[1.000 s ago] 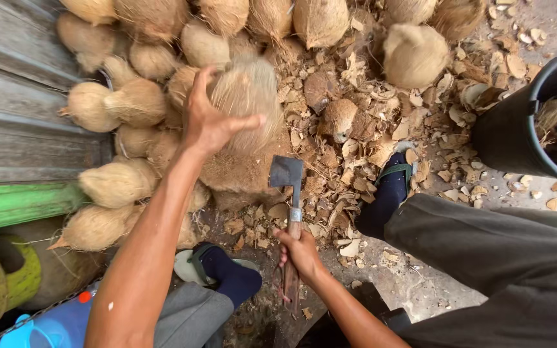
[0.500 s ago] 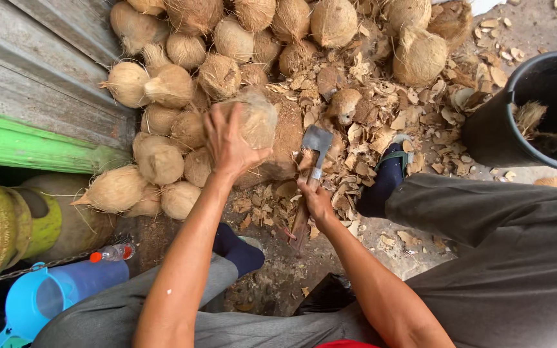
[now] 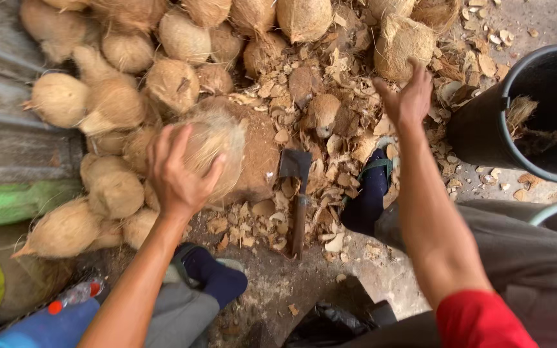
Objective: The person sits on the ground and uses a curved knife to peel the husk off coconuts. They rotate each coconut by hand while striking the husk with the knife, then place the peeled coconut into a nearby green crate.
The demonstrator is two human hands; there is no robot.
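**Two hands among the coconut husks**

Head view: I see the left hand [image 3: 178, 171] spread over a fibrous coconut [image 3: 217, 145], fingers apart and pressed around its near side, holding it against a brown chopping block [image 3: 259, 158]. My right hand [image 3: 407, 96] is held out farther off, fingers loosely apart and holding nothing, just beside a husked coconut [image 3: 402, 42] at the top of the heap. Between the hands a hatchet [image 3: 296, 193] lies on the ground, blade toward the block, handle pointing back at me, with neither hand on it.

Around all this, a pile of coconuts [image 3: 117, 96] crowds the left and top. Husk chips [image 3: 336, 116] litter the dirt floor. A black bucket [image 3: 485, 129] stands at right, with fibre scraps inside. I see feet in dark socks [image 3: 365, 196] on both sides of the hatchet. Corrugated sheet [image 3: 8, 129] lines the left edge.
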